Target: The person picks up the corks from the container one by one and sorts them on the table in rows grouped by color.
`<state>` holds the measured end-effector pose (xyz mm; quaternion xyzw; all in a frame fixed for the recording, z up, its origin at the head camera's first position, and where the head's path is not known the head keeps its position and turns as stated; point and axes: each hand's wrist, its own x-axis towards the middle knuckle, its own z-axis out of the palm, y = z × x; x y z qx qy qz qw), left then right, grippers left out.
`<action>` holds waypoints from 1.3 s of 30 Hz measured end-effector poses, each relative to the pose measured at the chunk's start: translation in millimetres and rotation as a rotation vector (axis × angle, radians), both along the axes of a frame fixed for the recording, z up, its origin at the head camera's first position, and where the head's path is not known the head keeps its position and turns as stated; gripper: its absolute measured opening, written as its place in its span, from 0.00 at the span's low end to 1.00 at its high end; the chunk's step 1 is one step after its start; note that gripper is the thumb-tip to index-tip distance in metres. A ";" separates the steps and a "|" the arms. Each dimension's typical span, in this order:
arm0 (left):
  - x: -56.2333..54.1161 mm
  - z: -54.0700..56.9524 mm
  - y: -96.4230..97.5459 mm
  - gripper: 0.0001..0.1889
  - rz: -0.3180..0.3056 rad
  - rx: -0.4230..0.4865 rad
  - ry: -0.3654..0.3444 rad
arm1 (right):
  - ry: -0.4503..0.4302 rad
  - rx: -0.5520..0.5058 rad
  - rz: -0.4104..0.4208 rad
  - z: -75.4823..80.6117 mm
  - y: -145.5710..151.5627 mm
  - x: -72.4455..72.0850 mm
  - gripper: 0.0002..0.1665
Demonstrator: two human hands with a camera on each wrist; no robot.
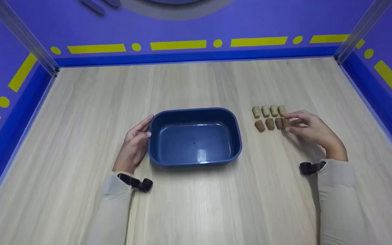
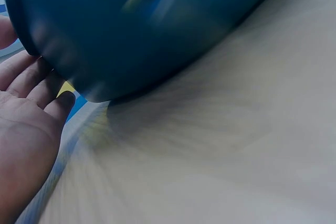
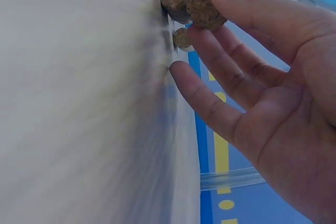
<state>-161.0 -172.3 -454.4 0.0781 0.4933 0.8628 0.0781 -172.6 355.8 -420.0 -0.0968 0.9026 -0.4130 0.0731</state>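
On the left side of the dark blue plastic tub (image 1: pixel 194 139), my left hand (image 1: pixel 133 146) holds its wall, thumb at the rim and fingers along the outer side. The left wrist view shows those fingers (image 2: pixel 37 82) against the tub's outer wall. To the right of the tub, my right hand (image 1: pixel 313 131) pinches a brown cork stopper (image 3: pixel 206 9) between thumb and fingertips, close beside another brown cork (image 3: pixel 176 1). This is the right end of a row of brown corks (image 1: pixel 270 124). Behind it runs a row of paler corks (image 1: pixel 265 111).
Everything stands on a light wood-grain table (image 1: pixel 196 207). Blue panels with yellow marks (image 1: pixel 178 45) wall in its back and both sides. A small black camera (image 1: pixel 145 184) juts from the left wrist, another camera (image 1: pixel 306 168) from the right.
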 end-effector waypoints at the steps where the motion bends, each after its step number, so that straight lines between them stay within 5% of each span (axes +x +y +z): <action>1: 0.1 0.0 0.2 0.33 0.000 0.001 0.001 | 0.000 0.002 -0.002 -0.3 0.4 0.2 0.28; 39: 2.0 0.0 -4.6 0.32 0.017 0.017 -0.013 | -0.083 0.101 -0.109 -8.3 5.0 -1.3 0.31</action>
